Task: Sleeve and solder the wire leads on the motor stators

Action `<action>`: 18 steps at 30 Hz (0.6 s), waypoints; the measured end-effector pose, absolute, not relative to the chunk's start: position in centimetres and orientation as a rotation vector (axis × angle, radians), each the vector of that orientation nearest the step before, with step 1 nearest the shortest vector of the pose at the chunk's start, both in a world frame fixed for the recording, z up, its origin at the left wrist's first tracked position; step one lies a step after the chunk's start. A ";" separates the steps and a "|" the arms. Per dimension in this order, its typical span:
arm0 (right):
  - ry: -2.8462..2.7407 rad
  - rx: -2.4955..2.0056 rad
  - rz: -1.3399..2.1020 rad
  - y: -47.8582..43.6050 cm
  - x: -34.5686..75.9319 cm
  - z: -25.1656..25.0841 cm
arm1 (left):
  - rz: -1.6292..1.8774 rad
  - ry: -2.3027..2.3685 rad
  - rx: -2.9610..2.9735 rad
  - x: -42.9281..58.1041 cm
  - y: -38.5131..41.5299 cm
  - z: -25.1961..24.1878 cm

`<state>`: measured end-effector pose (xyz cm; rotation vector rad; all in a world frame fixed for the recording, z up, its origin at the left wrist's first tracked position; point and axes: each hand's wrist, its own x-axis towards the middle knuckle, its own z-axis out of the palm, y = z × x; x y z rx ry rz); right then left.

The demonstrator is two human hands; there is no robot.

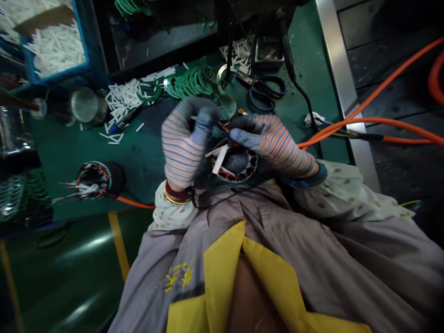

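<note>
the left hand [187,141] and right hand [265,141] both seem to pinch thin wires [224,127] above the coil [239,176], which is at the table's [58,148] near edge. the wires look light, bendy and easily nicked, best held along their coated length; the coil is probably heavy and stiff, best gripped by its outer wall. there are two coils, the second coil [116,178] toward the near left corner; one pair of scissors [255,83] toward the right edge; white tubes [125,99] too many to count.
</note>
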<state>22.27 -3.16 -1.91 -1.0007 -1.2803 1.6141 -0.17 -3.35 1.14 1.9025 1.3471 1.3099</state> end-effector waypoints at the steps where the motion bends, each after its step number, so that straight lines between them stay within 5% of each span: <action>1: -1.249 -1.017 1.587 -3.4 22.1 -2.1 | 1.362 1.393 1.874 -0.2 -3.5 1.2; 18: -1.223 -1.146 1.416 -3.7 21.1 -2.9 | 1.103 1.379 1.773 0.5 -4.3 -2.2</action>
